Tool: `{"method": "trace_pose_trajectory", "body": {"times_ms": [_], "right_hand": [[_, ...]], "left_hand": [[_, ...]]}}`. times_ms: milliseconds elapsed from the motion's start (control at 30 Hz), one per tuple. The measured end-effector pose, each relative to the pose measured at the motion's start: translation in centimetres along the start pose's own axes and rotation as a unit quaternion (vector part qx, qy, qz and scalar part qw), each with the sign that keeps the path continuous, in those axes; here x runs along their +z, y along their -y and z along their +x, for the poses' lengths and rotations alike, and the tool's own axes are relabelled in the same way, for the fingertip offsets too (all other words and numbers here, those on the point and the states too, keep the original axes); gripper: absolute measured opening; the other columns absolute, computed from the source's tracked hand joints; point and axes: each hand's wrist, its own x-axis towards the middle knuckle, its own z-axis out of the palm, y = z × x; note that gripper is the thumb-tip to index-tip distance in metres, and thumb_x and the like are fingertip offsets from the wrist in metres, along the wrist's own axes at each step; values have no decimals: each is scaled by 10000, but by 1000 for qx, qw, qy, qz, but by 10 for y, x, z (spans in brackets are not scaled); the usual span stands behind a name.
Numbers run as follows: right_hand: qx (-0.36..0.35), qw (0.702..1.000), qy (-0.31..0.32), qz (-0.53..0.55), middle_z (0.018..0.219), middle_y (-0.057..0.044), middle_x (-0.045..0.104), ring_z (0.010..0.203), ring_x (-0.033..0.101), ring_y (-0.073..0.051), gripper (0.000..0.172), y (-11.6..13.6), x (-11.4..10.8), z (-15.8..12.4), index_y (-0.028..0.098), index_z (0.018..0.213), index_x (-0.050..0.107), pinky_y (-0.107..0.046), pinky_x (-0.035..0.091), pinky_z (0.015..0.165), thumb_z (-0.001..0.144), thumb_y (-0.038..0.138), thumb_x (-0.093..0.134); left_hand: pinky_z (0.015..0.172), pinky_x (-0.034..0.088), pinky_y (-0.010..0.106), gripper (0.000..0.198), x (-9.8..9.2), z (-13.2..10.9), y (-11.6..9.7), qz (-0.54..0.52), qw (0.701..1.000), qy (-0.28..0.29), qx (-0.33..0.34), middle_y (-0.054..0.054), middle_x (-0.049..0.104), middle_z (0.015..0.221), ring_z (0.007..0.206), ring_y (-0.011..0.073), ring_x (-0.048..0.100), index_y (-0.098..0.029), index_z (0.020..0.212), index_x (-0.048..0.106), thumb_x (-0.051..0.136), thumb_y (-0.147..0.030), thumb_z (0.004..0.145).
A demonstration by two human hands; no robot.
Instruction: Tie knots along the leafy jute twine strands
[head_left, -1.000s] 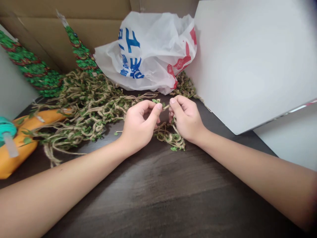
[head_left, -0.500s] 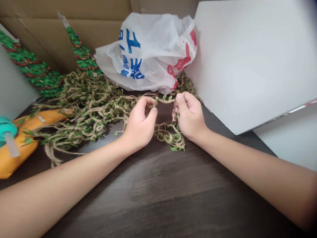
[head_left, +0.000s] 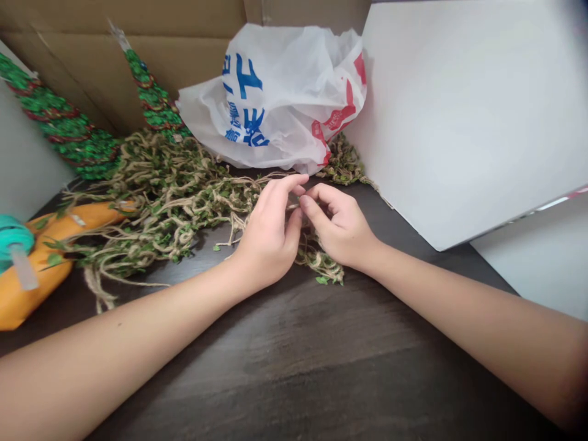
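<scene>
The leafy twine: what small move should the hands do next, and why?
I think the right hand should gently pull the twine a little away from the left hand. Both hands' fingers meet on it, and a loose tangle lies below, so a slow pull may show where it catches.

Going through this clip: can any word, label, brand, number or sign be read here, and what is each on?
White plastic bag: large blue print, apparently East Asian characters, too creased to quote.
Same bag: red print, folded and unreadable.
White panel's edge: red-marked strip, too small to read.
I can read no other text.
</scene>
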Motion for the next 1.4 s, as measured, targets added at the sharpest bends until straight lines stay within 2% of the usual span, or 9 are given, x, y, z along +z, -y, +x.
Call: {"method": "trace_pose_trajectory", "body": {"times_ms": [200,400,667,733,833,967,1167,1300,1400], "right_hand": [[1,1000,-13,-19,737,16,561,634,484,-118,230,0,0,0,202,881,579,-282,395,586,979,408,548],[3,999,9,-34,770,10,594,695,537,-136,169,-2,0,-1,203,896,572,-300,443,664,959,359,569],[-13,1000,-8,-22,909,-24,617,818,580,-160,82,-5,1,-1,204,983,561,-328,482,756,943,276,567],[-21,999,-23,-16,972,-46,619,893,585,-177,83,-5,1,-1,208,995,562,-338,491,788,954,281,554],[-26,999,-41,-14,1008,-64,602,964,579,-195,95,-4,0,-1,217,1004,562,-352,497,818,978,299,522],[-23,998,-62,-3,1007,-63,591,938,588,-190,119,-5,1,-2,222,1012,562,-355,509,825,985,332,526],[-9,998,-55,8,1044,-62,626,943,607,-181,175,-8,2,0,219,1057,567,-338,511,820,968,370,564],[-8,999,-26,-42,909,-32,643,832,601,-170,181,-7,1,0,209,977,588,-337,486,770,988,378,523],[-7,999,-28,-20,885,-18,634,796,608,-162,138,-8,1,0,220,981,558,-329,485,748,988,353,520]], "left_hand": [[945,521,339,266,-1,2,1,32,999,-14,-30,89,639,1123,1036,172,610,-148,1178,559,477,-71,936],[954,513,353,208,-2,4,4,34,996,-45,-74,85,653,1137,1052,181,614,-174,1127,589,487,-112,957],[966,504,362,199,-3,4,5,45,995,-50,-69,81,659,1126,1076,188,610,-188,1104,598,475,-126,960],[947,501,356,183,-2,5,5,45,995,-39,-75,81,664,1111,1057,189,612,-181,1087,597,472,-135,961],[838,495,324,144,-2,6,2,41,995,8,-94,54,671,934,896,176,616,-173,959,605,461,-163,970],[717,450,285,210,-4,8,-4,-15,992,50,-116,13,632,760,723,144,569,-172,787,572,461,-183,964],[676,445,260,218,-6,9,-5,-133,979,32,-149,-6,598,713,683,127,542,-174,739,563,480,-196,940],[672,456,259,208,-6,8,-5,-157,975,19,-156,-12,582,700,670,123,532,-178,743,569,489,-196,935],[676,472,260,208,-6,9,-6,-171,973,16,-157,-8,588,702,678,125,543,-180,738,569,495,-189,932]]}}
